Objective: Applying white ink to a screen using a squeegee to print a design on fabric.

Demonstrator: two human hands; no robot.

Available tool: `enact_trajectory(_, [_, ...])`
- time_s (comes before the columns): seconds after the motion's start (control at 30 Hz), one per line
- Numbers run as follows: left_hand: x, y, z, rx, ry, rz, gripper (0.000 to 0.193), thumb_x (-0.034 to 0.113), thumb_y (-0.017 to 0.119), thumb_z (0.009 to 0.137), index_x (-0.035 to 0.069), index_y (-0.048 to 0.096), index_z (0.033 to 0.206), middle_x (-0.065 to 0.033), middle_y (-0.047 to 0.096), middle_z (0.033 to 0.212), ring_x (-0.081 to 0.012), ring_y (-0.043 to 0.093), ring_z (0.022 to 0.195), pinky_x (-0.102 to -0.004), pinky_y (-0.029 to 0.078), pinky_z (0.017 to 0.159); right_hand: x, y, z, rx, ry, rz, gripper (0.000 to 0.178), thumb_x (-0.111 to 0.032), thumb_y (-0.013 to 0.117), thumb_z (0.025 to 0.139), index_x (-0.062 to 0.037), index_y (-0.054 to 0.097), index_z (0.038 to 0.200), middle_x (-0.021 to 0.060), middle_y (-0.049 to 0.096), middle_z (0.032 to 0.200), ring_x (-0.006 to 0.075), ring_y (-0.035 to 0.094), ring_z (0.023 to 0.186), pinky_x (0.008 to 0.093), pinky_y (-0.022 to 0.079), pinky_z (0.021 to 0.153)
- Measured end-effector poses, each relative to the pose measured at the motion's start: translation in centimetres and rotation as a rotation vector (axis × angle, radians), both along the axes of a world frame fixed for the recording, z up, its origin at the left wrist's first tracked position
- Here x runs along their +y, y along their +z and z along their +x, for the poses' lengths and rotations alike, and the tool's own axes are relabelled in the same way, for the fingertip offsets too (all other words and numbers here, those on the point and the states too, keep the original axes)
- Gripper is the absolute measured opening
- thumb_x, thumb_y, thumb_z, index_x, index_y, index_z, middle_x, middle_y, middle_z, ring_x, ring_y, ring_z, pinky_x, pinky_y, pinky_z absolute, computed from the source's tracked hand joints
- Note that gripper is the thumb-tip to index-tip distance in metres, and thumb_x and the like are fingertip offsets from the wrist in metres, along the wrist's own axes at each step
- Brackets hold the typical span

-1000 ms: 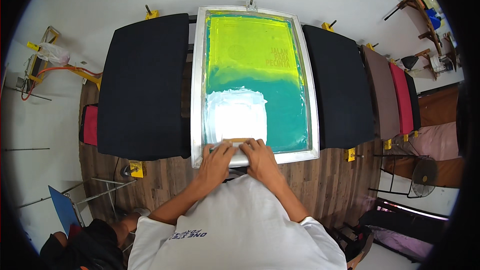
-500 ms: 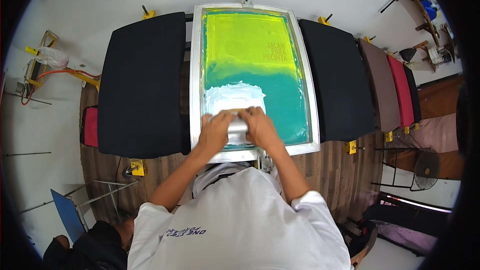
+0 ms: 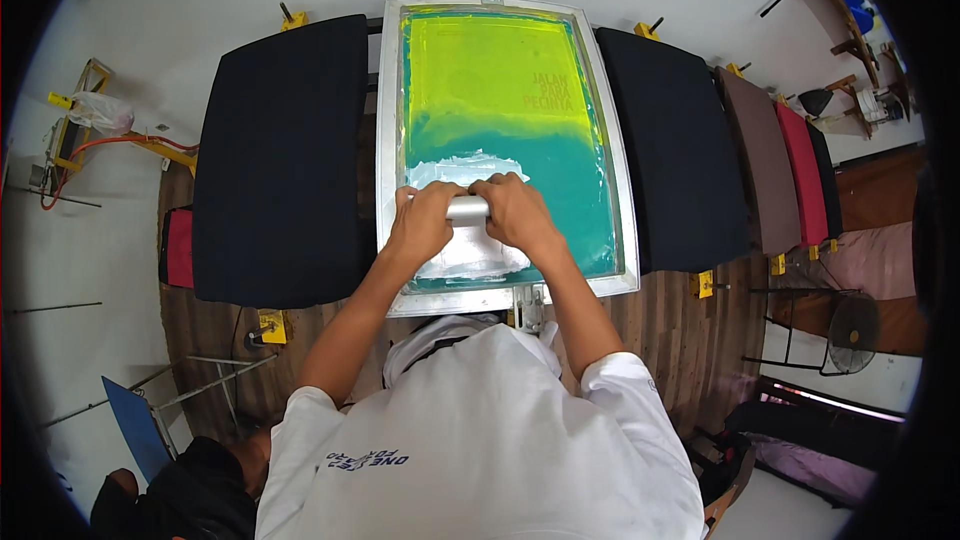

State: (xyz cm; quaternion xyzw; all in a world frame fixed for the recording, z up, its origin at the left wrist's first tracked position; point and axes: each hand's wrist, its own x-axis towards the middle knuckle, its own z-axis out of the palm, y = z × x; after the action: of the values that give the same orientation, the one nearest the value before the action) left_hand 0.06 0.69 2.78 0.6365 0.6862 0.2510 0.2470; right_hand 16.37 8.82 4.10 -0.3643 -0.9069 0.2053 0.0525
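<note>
A metal-framed printing screen [image 3: 385, 140] lies flat in front of me, its mesh yellow at the far end and teal nearer. My left hand [image 3: 422, 222] and my right hand [image 3: 515, 210] both grip a silver squeegee handle [image 3: 467, 208] held crosswise on the mesh. White ink [image 3: 470, 255] is smeared on the mesh around and below the squeegee. The blade itself is hidden under my hands.
Black padded pallets flank the screen at left [image 3: 280, 155] and right [image 3: 670, 140], with brown [image 3: 762, 160] and red [image 3: 800, 155] ones further right. Yellow clamps [image 3: 271, 325] sit along the wooden floor edge. A fan [image 3: 850, 318] stands at right, a blue board [image 3: 130, 425] lower left.
Both hands have pushed the squeegee away from me, from the near edge of the frame up toward the middle of the mesh, leaving white ink behind it.
</note>
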Motion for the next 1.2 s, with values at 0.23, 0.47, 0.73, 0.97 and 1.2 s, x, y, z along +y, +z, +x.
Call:
enact_trajectory(0.23, [-4.7,-0.5,1.7,0.056,-0.079,-0.006,0.054,-0.013,0.063,0.072,0.008,0.061,0.122,-0.0098,0.064,0.125,-0.0285,0.060,0.113,-0.0448,0.035,0.098,-4.8,-0.3,2.2,0.043,-0.037,-0.059,0.051,0.003,0.071,0.063,-0.0064,0.065,0.112,0.0151,0.065,0.113,0.0366,0.059,0.107,0.0457,0.054,0.084])
enact_trajectory(0.47, [-10.0,1.8,3.7,-0.008,-0.125,-0.158,0.057,-0.009,0.068,0.073,0.005,0.060,0.128,-0.0141,0.063,0.127,-0.0287,0.059,0.119,-0.0460,0.033,0.102,-9.1,1.8,4.5,0.001,-0.013,-0.184,0.051,0.003,0.070,0.064,-0.0074,0.067,0.114,0.0138,0.066,0.113,0.0352,0.060,0.106,0.0456,0.052,0.087])
enact_trajectory(0.73, [-0.5,0.1,0.2,0.029,-0.052,-0.044,0.036,-0.005,0.060,0.079,0.009,0.070,0.112,-0.0143,0.070,0.104,-0.0326,0.065,0.102,-0.0495,0.035,0.094,0.4,0.1,0.6,-0.023,0.035,-0.038,0.028,-0.006,0.070,0.072,-0.0124,0.073,0.099,0.0165,0.069,0.092,0.0369,0.067,0.089,0.0481,0.057,0.076])
enact_trajectory(0.97, [-1.0,-1.0,0.6,0.071,-0.075,0.000,0.047,-0.007,0.061,0.077,0.013,0.064,0.120,-0.0125,0.068,0.108,-0.0309,0.064,0.103,-0.0477,0.035,0.096,-0.7,-0.1,1.1,0.010,-0.038,-0.068,0.036,0.000,0.070,0.069,-0.0103,0.069,0.104,0.0146,0.066,0.100,0.0371,0.063,0.096,0.0459,0.056,0.080])
enact_trajectory(1.2, [-10.3,0.1,4.0,0.082,-0.165,-0.010,0.060,-0.012,0.064,0.070,0.005,0.057,0.128,-0.0130,0.058,0.131,-0.0281,0.057,0.120,-0.0451,0.034,0.102,-9.8,0.2,5.1,0.066,-0.040,-0.149,0.044,0.003,0.070,0.066,-0.0071,0.066,0.108,0.0179,0.062,0.117,0.0368,0.057,0.109,0.0450,0.053,0.082])
